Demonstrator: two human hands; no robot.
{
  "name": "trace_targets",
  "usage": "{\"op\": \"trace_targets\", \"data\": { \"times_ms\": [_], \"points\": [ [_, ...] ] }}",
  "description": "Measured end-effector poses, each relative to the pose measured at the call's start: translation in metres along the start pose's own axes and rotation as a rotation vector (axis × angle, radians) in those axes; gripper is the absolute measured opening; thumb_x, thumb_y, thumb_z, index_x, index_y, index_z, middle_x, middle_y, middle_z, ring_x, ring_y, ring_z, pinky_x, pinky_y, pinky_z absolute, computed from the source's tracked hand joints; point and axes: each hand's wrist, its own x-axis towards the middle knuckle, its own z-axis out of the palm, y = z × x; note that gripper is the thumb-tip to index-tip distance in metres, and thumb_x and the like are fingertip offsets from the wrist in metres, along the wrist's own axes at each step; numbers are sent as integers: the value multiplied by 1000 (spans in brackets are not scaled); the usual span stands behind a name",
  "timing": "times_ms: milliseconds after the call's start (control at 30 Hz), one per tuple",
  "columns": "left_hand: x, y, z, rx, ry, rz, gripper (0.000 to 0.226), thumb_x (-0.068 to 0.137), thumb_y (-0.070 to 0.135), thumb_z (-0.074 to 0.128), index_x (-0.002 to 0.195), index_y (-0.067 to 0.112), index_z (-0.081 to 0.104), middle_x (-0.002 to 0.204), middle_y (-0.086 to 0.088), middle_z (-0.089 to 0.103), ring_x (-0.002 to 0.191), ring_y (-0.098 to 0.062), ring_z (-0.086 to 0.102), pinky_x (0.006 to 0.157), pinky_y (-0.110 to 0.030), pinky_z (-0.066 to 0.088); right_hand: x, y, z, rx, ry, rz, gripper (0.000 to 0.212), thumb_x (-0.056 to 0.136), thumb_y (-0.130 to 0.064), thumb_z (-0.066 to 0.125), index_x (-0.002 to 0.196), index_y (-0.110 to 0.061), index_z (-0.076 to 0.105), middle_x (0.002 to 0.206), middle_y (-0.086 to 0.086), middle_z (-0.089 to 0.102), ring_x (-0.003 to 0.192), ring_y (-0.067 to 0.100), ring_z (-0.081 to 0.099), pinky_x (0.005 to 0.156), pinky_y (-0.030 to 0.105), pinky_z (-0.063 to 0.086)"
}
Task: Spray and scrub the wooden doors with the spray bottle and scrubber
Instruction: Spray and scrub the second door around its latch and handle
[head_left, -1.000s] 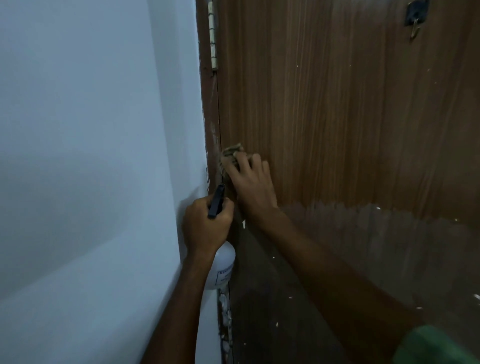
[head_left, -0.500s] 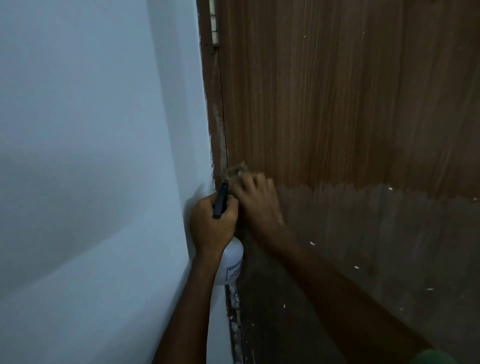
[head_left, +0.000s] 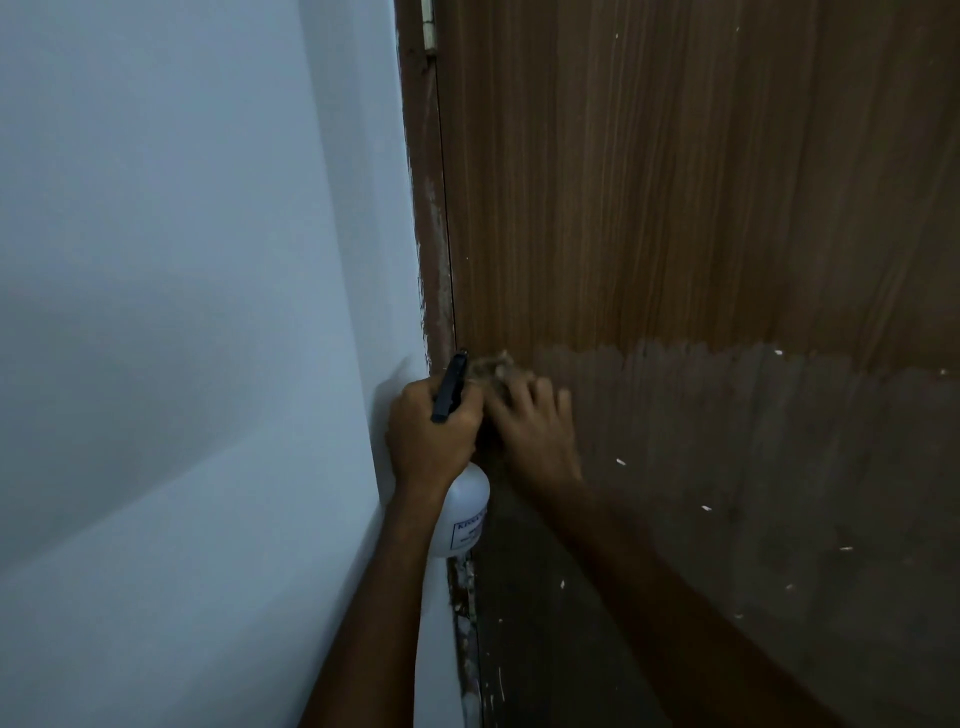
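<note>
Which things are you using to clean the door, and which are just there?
Used for the job:
- spray bottle, held in the left hand
- scrubber, pressed on the door by the right hand

Just there:
- wall
- hinge
- door frame

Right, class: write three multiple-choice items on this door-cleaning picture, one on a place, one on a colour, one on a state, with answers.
1. Where is the scrubber pressed?
A. by the door's hinge edge
B. on the wall
C. on the floor

2. What colour is the spray bottle's body?
A. red
B. white
C. green

3. How is the left hand?
A. flat on the wall
B. hanging idle
C. gripping the bottle

Answers: 1 A, the right hand holds it against the wooden door beside the frame; 2 B, white below the fist; 3 C, fingers curl round its neck.
</note>
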Motion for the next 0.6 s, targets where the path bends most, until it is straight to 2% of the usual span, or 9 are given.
{"op": "trace_targets", "data": {
  "times_ms": [67,100,167,233,333,400,500,533,600],
  "points": [
    [1,-1,0,-11,-29,16,49,84,56,57,69,11,70,58,-8,66,51,-33,65,54,-55,58,-49,-3,11,-13,-73,-94,73,71,-30,91,137,-23,61,133,11,43,108,30,45,85,42,37],
    [1,-2,1,-16,-44,20,49,84,56,57,69,11,70,58,-8,66,51,-33,65,54,-56,58,-58,-1,10,-8,-95,-96,73,70,-30,92,137,-24,61,131,10,43,106,29,46,83,41,39],
    [1,0,4,-22,-69,14,47,85,54,59,69,12,71,58,-8,66,49,-32,64,53,-55,58,-35,7,0,10,-40,-33,75,73,-26,88,140,-25,55,133,11,44,108,30,44,83,43,44],
    [1,2,8,-27,-85,13,39,89,45,62,68,13,71,56,-4,67,46,-27,64,53,-53,59,17,18,-24,-5,94,105,68,79,-18,73,143,-23,53,137,15,47,112,34,42,87,47,43],
    [0,7,15,-37,-104,21,35,92,37,62,69,13,71,58,-2,69,44,-22,62,53,-49,59,63,33,-45,-39,218,224,56,89,-14,44,143,-22,56,137,16,53,107,33,42,82,45,41],
    [-1,4,17,-36,-109,22,36,93,38,62,68,13,71,58,-3,68,45,-22,63,54,-50,60,32,32,-35,-38,197,145,56,90,-23,51,146,-22,52,139,16,46,107,34,42,82,46,44],
    [-3,-1,21,-37,-140,28,37,94,38,63,67,14,70,56,-3,67,44,-21,62,53,-47,59,-62,27,-14,-92,38,57,73,78,-30,83,146,-21,58,138,15,44,104,33,45,81,44,46],
    [-4,-3,23,-53,-156,24,36,95,36,63,67,15,70,57,0,68,42,-18,62,51,-42,57,-81,27,-12,-97,-2,62,73,75,-28,86,144,-22,61,136,15,46,102,32,46,79,41,43],
    [-5,-3,27,-83,-187,20,34,99,30,65,68,15,70,59,2,69,41,-15,60,50,-33,52,-76,31,-15,-84,6,89,64,82,-26,78,143,-23,61,136,14,49,99,31,48,78,39,35]
  ]
}}
